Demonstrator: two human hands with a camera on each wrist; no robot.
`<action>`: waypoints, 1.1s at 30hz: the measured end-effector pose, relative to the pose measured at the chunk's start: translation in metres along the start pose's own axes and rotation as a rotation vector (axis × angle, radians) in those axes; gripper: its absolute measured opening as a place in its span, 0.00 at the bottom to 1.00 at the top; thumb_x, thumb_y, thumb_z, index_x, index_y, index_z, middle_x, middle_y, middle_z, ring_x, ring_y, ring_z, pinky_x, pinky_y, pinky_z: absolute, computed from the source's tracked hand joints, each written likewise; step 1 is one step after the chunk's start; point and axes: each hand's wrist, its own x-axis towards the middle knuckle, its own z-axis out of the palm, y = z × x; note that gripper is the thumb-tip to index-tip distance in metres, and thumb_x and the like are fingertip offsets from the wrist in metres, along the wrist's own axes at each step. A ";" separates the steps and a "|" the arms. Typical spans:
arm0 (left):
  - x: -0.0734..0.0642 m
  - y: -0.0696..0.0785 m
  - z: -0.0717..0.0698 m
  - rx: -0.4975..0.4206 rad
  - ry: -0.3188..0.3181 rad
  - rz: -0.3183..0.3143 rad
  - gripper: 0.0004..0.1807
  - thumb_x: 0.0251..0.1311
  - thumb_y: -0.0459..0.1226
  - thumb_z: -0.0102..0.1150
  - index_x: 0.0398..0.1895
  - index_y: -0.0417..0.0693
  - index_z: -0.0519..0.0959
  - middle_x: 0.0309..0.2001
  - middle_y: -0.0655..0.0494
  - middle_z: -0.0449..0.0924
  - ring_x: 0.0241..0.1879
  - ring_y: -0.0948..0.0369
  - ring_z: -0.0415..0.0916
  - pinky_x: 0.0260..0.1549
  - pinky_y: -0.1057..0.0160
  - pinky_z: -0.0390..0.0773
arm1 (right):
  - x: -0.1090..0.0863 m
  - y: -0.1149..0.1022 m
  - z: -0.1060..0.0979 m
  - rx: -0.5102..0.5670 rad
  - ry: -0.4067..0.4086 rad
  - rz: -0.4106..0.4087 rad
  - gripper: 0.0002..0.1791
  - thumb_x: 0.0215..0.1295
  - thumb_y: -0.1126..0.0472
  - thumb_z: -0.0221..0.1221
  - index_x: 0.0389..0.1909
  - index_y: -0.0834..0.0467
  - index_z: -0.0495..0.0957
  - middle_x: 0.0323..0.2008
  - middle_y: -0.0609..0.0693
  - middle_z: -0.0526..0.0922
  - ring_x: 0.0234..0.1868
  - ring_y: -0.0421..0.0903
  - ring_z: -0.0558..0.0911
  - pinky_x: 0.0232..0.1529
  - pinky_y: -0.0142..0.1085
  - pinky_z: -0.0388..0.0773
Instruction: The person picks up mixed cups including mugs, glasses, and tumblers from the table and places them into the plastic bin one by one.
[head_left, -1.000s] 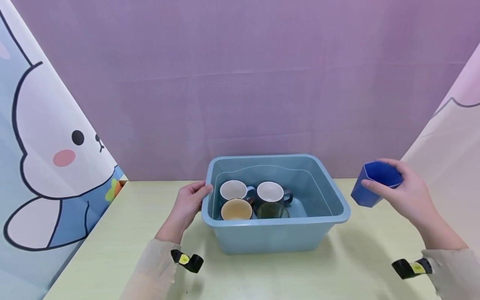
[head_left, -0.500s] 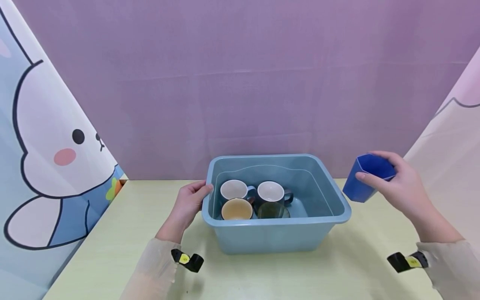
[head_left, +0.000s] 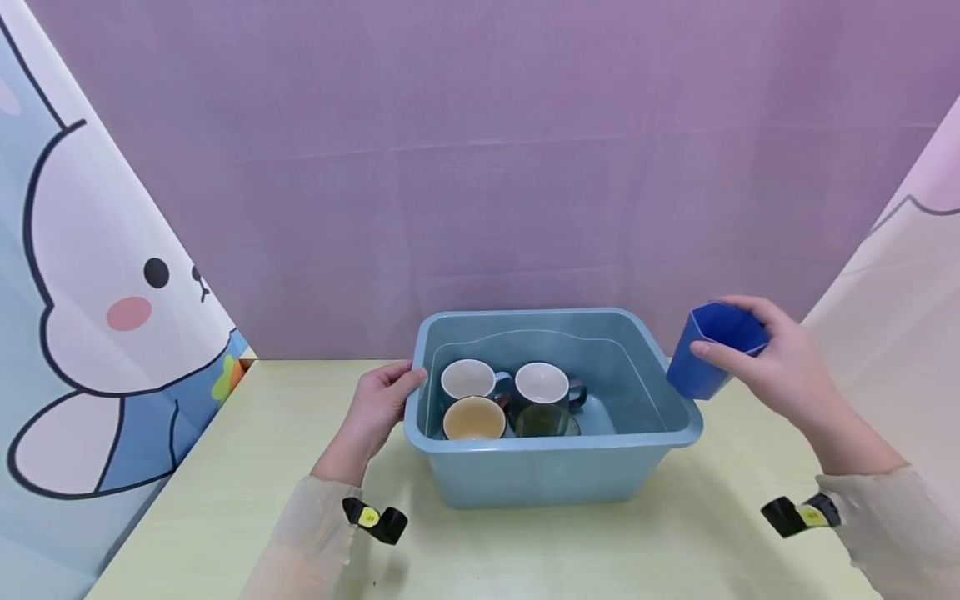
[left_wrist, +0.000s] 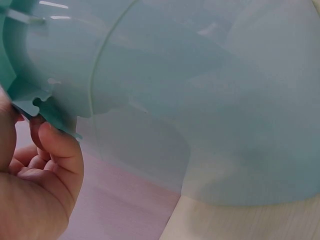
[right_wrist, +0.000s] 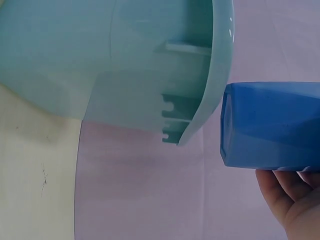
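Note:
A light blue plastic basin (head_left: 540,479) stands on the table. My left hand (head_left: 377,408) grips its left rim, thumb on top; in the left wrist view the curled fingers (left_wrist: 62,150) are under the rim. At the basin's right rim, my right hand (head_left: 783,367) holds a blue angular cup (head_left: 693,362) by its upper part, slightly tilted. In the right wrist view the cup's base (right_wrist: 227,125) is beside the rim; I cannot tell whether they touch. Inside the basin are a light blue-handled mug (head_left: 467,379), a dark mug (head_left: 542,383), a tan-lined cup (head_left: 474,418) and a dark see-through glass (head_left: 542,421).
Bare floor of the basin (head_left: 597,417) shows right of the mugs. The pale wooden table (head_left: 285,467) extends around it. A purple cloth (head_left: 525,167) hangs behind, with a rabbit-print cloth (head_left: 112,317) at left and a pale one (head_left: 900,333) at right.
My right hand has moved left and a little up with the blue cup, from beyond the basin to its right rim. The left hand and the basin have stayed in place.

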 end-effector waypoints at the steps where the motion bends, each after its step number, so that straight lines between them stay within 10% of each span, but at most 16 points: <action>1: 0.000 0.000 0.000 -0.002 0.003 -0.004 0.22 0.66 0.44 0.52 0.59 0.45 0.75 0.54 0.41 0.78 0.43 0.53 0.81 0.44 0.59 0.82 | 0.000 -0.001 0.001 -0.007 0.002 -0.003 0.37 0.59 0.50 0.63 0.66 0.56 0.61 0.57 0.69 0.69 0.52 0.69 0.71 0.37 0.53 0.77; 33: -0.001 0.002 -0.001 0.010 0.006 -0.009 0.22 0.66 0.45 0.53 0.59 0.44 0.74 0.53 0.41 0.78 0.40 0.58 0.81 0.43 0.60 0.82 | 0.011 -0.022 0.039 0.055 -0.115 -0.128 0.33 0.56 0.51 0.66 0.61 0.56 0.67 0.53 0.62 0.75 0.49 0.61 0.77 0.41 0.51 0.79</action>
